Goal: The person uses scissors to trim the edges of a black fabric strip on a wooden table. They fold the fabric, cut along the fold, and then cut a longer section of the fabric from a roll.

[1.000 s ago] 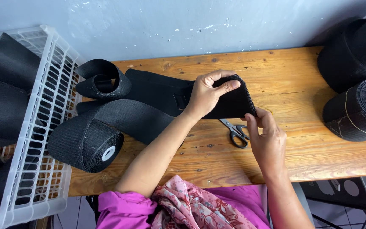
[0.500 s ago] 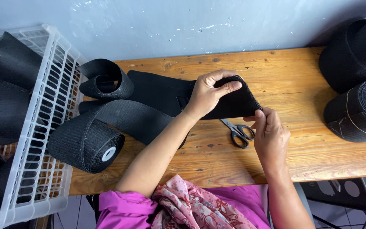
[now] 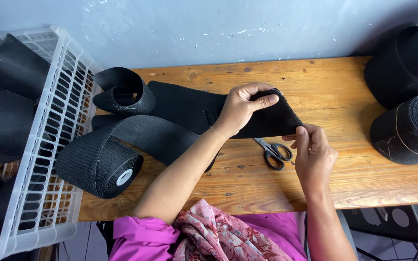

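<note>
Two hands work on one long black band (image 3: 189, 108) that lies across the wooden table (image 3: 344, 87). The band's long way runs left to right. Its left end curls into a loop (image 3: 122, 92) on the far left side of the table, and its right end is folded over in the middle of the table, where both hands meet it.

One white plastic basket (image 3: 49, 159) stands at the left edge with more black pieces in it. Just right of the basket lies a big black roll (image 3: 97, 169), and its loose strip runs under the left arm. Two more big black rolls (image 3: 407, 130) sit at the right edge, well apart from the hands.

The left hand (image 3: 243, 108) is closed on the fold, thumb on top and fingers curled over the far edge. It is right on the band. The right hand (image 3: 313, 154) is on the near side, and its fingertips pinch the right corner of the fold. Small black scissors (image 3: 274, 152) lie on the table just near of the band, between the two arms, close to the right hand, and no hand touches them
</note>
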